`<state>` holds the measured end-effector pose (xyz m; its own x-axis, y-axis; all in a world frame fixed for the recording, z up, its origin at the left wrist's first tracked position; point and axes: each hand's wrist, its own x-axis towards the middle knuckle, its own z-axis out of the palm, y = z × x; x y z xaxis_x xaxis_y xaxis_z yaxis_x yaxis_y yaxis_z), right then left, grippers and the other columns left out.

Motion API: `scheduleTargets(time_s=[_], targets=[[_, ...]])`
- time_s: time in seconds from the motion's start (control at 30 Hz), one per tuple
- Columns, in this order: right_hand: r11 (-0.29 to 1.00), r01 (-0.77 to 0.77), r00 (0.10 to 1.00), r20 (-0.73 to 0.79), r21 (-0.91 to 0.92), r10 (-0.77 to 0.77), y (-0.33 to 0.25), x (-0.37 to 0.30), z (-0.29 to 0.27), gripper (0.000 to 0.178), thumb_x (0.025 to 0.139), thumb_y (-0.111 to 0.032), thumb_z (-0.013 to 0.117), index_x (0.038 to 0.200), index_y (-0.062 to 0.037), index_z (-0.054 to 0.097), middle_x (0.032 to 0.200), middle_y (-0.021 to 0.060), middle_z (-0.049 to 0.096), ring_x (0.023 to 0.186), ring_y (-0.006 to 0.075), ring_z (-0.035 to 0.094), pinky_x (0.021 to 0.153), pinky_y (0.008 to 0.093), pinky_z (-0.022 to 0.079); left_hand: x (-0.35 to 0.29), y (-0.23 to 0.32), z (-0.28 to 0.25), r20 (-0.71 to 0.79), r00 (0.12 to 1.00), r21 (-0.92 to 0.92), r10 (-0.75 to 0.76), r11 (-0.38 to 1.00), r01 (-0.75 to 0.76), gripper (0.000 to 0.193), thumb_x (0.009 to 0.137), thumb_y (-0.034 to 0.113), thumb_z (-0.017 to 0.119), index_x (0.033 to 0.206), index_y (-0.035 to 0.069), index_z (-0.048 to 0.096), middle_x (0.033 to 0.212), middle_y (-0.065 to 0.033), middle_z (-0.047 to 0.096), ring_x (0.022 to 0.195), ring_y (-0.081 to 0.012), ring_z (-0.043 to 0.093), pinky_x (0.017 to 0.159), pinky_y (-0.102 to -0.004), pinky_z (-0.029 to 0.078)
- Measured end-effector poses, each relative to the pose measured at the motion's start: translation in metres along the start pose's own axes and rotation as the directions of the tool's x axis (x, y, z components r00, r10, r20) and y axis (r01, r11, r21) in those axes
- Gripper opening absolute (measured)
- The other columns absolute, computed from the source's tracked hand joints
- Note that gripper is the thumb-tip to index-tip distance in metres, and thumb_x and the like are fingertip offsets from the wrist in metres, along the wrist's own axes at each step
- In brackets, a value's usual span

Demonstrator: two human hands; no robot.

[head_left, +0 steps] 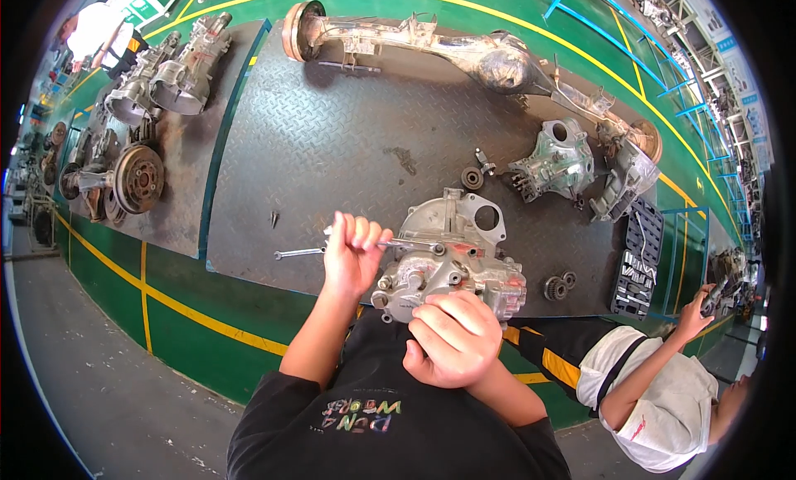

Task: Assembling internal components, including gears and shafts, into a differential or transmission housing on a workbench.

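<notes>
A grey metal gearbox housing (452, 223) stands at the table's near edge, right in front of me. My left hand (355, 252) is closed beside its left side, gripping a slim silver wrench (300, 254). One end sticks out left of the fist. To the right of the fist, a thin metal shaft (408, 244) reaches a bolt on the housing; the fingers hide whether both are one piece. My right hand (454, 339) is curled against the near side of the housing, thumb apart from the fingers. Whatever lies inside those fingers is hidden.
A long rusty axle (431, 45) lies across the table's far side. To the right are another housing (557, 161), gears (557, 288) and a black tool case (637, 260). A co-worker (655, 380) stands close at my right. More gearboxes (189, 70) occupy the left table.
</notes>
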<state>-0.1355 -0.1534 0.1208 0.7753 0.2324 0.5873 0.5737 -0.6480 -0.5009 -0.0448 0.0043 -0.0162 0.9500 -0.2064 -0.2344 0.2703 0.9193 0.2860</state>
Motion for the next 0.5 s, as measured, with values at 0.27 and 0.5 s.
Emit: scheduleTargets(time_s=[0.27,0.5], targets=[[1.000,-0.011,1.000,-0.004,-0.006,0.011,0.003,-0.005,-0.001,0.015,0.065,-0.012,0.069,0.075,-0.0018,0.067,0.082,0.0075,0.065,0.078,0.0247,0.065,0.069,0.0376,0.055,0.067,0.016,0.113,0.313,0.896,0.347,-0.314,0.916,0.200,0.018,0.106,0.034,0.051,0.097,0.019,0.047,0.069,0.0068,0.033,0.054,-0.0059,0.028,0.043,-0.0212,0.023],[1.000,0.011,1.000,-0.012,0.006,-0.011,-0.001,-0.002,0.001,0.015,0.061,-0.010,0.069,0.073,-0.0018,0.066,0.081,0.0074,0.064,0.077,0.0248,0.065,0.068,0.0374,0.055,0.091,-0.075,0.126,0.307,0.694,0.757,-0.652,0.609,0.237,0.008,0.105,0.020,0.052,0.103,0.013,0.050,0.066,0.0058,0.041,0.050,-0.0045,0.031,0.042,-0.0226,0.025]])
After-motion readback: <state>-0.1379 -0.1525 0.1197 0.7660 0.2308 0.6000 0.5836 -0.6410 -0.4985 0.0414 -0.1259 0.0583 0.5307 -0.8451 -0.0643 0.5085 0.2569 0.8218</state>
